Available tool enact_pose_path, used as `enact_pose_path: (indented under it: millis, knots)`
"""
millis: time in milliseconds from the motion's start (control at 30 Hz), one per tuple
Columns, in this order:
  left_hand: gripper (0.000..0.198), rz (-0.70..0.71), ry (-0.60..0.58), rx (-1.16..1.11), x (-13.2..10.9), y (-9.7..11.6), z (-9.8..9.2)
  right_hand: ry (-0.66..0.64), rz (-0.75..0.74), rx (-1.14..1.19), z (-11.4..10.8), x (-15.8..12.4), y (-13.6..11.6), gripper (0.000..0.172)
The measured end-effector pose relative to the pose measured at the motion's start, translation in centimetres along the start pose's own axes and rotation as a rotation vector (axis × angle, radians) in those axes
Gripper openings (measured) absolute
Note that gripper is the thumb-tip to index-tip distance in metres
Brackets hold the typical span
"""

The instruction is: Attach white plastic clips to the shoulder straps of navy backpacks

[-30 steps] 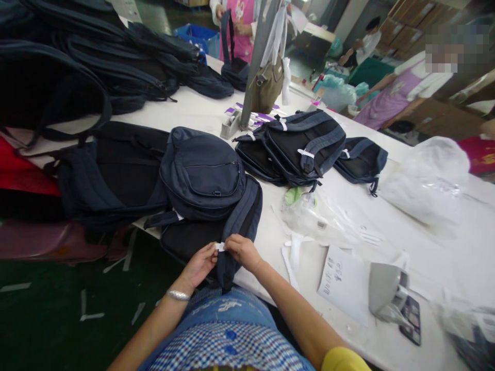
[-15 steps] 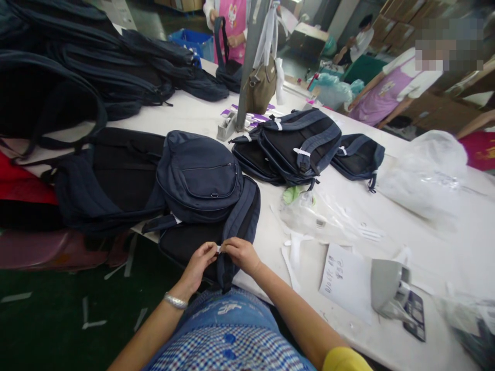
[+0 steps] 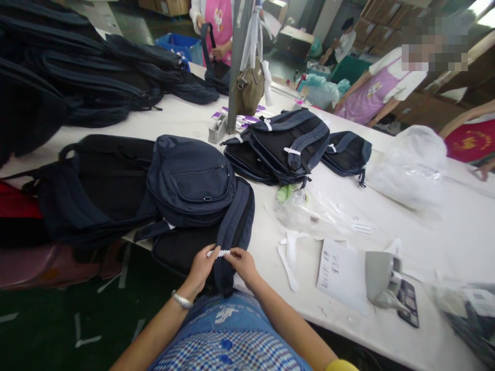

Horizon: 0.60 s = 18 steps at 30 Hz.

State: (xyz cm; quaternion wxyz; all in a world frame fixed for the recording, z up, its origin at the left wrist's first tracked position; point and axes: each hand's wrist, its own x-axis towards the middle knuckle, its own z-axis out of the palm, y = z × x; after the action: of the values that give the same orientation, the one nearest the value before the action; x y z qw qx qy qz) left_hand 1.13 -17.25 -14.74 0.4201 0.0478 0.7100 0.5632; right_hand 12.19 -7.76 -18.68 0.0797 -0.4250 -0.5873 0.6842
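Both my hands pinch a white serrated strip (image 3: 221,253) that lies across a dark blue shoulder strap (image 3: 231,226). My left hand (image 3: 201,266) grips its left end, and my right hand (image 3: 242,263) has the right end. The strap belongs to a black-backed backpack (image 3: 178,250) at the table's near edge. On top of that one rests a navy backpack (image 3: 189,175) with its zipped front pocket facing up. Another backpack (image 3: 116,170) lies to the left. Loose white strips (image 3: 288,263) are on the table to my right.
Strapped backpacks (image 3: 288,144) are stacked beyond, near a metal post (image 3: 233,72). A large dark pile of bags (image 3: 96,67) fills the far left. Rightward are a clear plastic bag (image 3: 413,170), a paper with writing (image 3: 336,278) and a grey tape dispenser (image 3: 381,278). Co-workers stand across the table.
The white strip now shows stretched across the strap between my hands, where before it was mostly covered by my fingers. The view has shifted slightly. A raised bag at far left has dropped lower.
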Motion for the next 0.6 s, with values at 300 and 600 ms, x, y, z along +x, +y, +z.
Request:
enact_pose_path:
  millis: [300, 600]
  knots:
    - [0.045, -0.202, -0.171, -0.317, -0.3, -1.6, 0.7, -0.172, 0.155, 0.359, -1.4, -0.9, -0.4, 0.034]
    - [0.056, 0.192, 0.332, 0.045, 4.1, 3.7, -7.6, 0.388, -0.015, 0.003, -4.8, 0.1, 1.7, 0.06]
